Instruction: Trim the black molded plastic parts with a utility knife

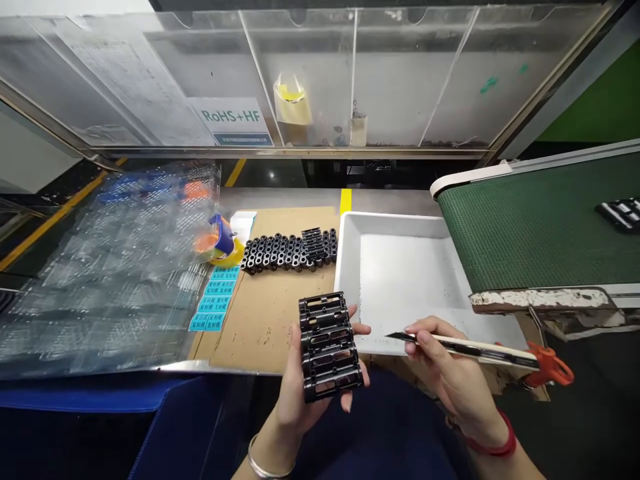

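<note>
A black plastic part (331,348) with several long slotted rows lies across the palm of my left hand (295,380), its thumb on the near left edge and fingers behind it. To the right, my right hand (450,373) pinches a craft knife (480,351) with a dark pointed blade and a pale handle. The blade tip points left toward the part and stays apart from it. Beyond my left hand, several similar black parts (275,253) stand in a row on the cardboard (270,320), with one lying flat on top.
A white tray (400,225) sits right of the cardboard, beside a green conveyor belt (540,227) carrying a black part (623,215). Clear plastic trays (125,267) are stacked at left, near blue labels (215,300) and a tape roll (220,240). Orange-handled scissors (550,367) hang at right.
</note>
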`<state>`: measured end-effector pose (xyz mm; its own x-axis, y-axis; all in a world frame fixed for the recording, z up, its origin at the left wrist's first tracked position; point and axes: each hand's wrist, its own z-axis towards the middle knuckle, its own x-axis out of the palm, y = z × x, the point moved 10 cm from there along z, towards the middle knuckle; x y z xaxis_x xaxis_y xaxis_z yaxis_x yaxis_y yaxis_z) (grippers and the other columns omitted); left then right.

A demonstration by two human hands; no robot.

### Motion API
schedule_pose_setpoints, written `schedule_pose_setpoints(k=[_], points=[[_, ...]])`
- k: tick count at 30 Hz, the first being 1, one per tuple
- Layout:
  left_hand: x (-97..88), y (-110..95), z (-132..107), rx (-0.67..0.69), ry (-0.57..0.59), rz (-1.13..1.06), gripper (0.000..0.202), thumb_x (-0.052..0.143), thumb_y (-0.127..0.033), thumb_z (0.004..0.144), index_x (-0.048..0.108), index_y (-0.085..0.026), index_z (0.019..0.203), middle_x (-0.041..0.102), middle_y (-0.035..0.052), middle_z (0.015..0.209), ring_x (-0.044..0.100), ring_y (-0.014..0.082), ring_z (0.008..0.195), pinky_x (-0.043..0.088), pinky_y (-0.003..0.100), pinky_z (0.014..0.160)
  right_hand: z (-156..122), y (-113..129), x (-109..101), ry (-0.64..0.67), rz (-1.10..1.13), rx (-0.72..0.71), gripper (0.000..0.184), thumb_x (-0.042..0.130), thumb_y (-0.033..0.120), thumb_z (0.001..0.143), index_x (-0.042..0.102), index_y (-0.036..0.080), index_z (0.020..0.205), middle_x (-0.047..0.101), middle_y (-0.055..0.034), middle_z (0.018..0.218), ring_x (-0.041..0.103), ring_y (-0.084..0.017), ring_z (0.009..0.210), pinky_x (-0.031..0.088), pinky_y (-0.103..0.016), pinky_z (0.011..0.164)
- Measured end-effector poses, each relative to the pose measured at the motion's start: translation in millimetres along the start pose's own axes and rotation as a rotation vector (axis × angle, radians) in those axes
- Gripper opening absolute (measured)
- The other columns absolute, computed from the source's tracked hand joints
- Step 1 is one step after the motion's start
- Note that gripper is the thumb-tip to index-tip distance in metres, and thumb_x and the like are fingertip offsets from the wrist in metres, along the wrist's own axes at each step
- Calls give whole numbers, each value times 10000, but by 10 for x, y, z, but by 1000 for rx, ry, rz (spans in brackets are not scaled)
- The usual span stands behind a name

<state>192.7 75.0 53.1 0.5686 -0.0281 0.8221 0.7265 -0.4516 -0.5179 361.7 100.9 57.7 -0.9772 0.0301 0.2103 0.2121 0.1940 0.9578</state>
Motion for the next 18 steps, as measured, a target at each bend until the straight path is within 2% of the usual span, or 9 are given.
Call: schedule_pose_setpoints(k=[4, 7, 11, 13, 15, 17, 18], points=[[152, 83, -11, -69, 60, -68, 738, 254, -713, 980, 590, -229, 1426, 539, 192, 1491, 739, 181, 746, 525, 154, 417, -72, -71, 195, 97, 176, 180, 270, 854, 420, 775, 711, 194, 742, 666, 12, 573, 579, -90, 487, 468, -172, 458], [259, 155, -5, -121, 94, -77, 713, 277, -723, 972, 572, -273, 1442, 471, 172, 1558, 741, 176, 735, 513, 150, 407, -118, -149, 333, 150, 259, 284, 323, 844, 435, 784, 642, 191, 718, 648, 30, 555, 552, -79, 455, 447, -162, 438], [257, 187, 4, -139, 75, -32, 735, 345, -764, 935, 603, -268, 1412, 572, 170, 1460, 712, 168, 712, 487, 162, 410, -110, -185, 339, 147, 286, 305, 376, 808, 463, 818, 600, 188, 667, 630, 28, 552, 515, -75, 453, 437, -167, 442], [136, 62, 7, -28, 1, 170, 748, 415, -781, 901, 643, -248, 1374, 648, 160, 1357, 695, 188, 774, 537, 213, 507, -64, -151, 189, 52, 284, 238, 352, 786, 467, 841, 616, 201, 687, 613, 35, 537, 516, -85, 475, 437, -169, 457], [22, -137, -15, 119, -89, 534, 712, 603, -740, 834, 648, -276, 1373, 672, 129, 1320, 671, 256, 961, 592, 336, 767, -22, -82, -19, -86, 268, 128, 307, 757, 493, 866, 660, 226, 751, 616, 40, 535, 552, -102, 519, 474, -184, 513], [9, -283, -35, 219, -125, 912, 728, 831, -586, 715, 640, -347, 1376, 686, 89, 1284, 587, 325, 1131, 488, 466, 1024, -11, 2, -189, -207, 242, 11, 285, 732, 533, 880, 701, 254, 829, 671, 36, 596, 629, -118, 610, 540, -213, 645], [32, -313, -31, 245, -115, 1085, 761, 895, -507, 660, 641, -383, 1366, 697, 75, 1248, 551, 348, 1156, 425, 513, 1080, -13, 44, -231, -239, 230, -40, 285, 724, 550, 881, 712, 267, 857, 708, 32, 650, 671, -127, 676, 564, -238, 731]])
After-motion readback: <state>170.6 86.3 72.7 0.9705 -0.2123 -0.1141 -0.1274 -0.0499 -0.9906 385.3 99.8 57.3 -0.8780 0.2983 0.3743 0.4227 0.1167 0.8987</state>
